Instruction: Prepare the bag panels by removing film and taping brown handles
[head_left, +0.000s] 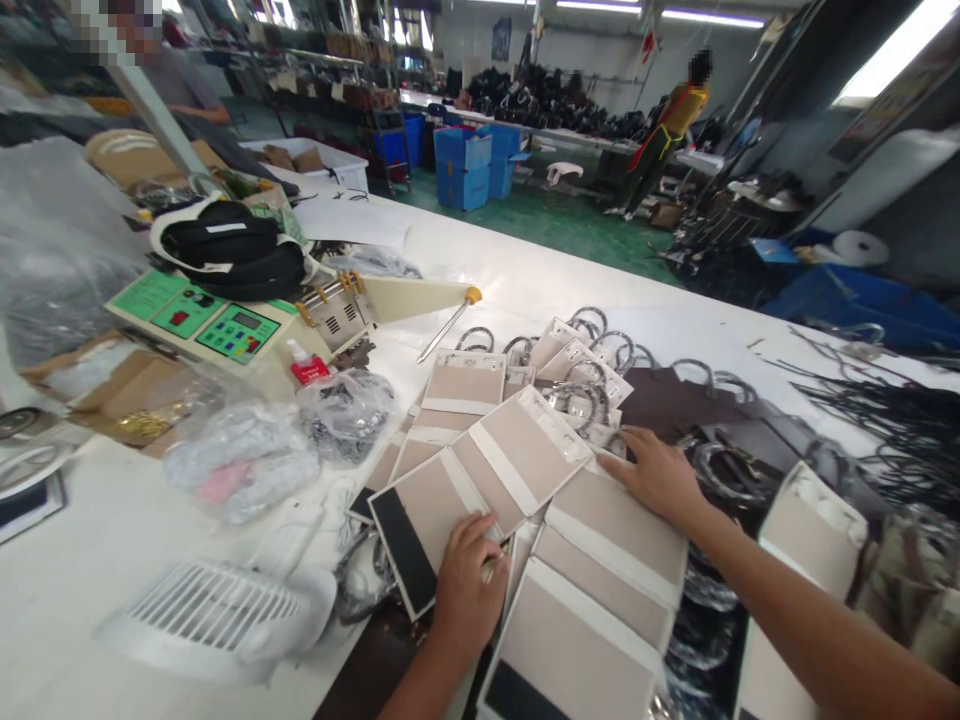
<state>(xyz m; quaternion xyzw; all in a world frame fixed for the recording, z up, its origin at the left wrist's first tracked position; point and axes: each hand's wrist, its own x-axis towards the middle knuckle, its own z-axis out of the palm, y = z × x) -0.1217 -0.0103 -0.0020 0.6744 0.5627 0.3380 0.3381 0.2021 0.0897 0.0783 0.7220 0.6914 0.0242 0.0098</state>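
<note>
My left hand (472, 575) lies with fingers apart and slightly bent on the right edge of a beige bag panel (431, 500) with a black strip. My right hand (656, 475) reaches over the stack, thumb and fingers apart, at the top edge of another beige panel (630, 515); its far fingertips are partly hidden. Between and beyond the hands, more beige panels (525, 445) overlap in a loose fan, some with plastic-wrapped handles (589, 395) at their tops. A nearer panel (577, 640) lies below my right forearm.
Left stands a machine with a green control panel (217, 325), black rolls (232, 250) on top. A red bottle (309, 365), bagged parts (349, 415) and a white slatted plastic item (217, 610) lie nearby. Dark cords (870, 410) spread at right. A person (667, 135) stands beyond the table.
</note>
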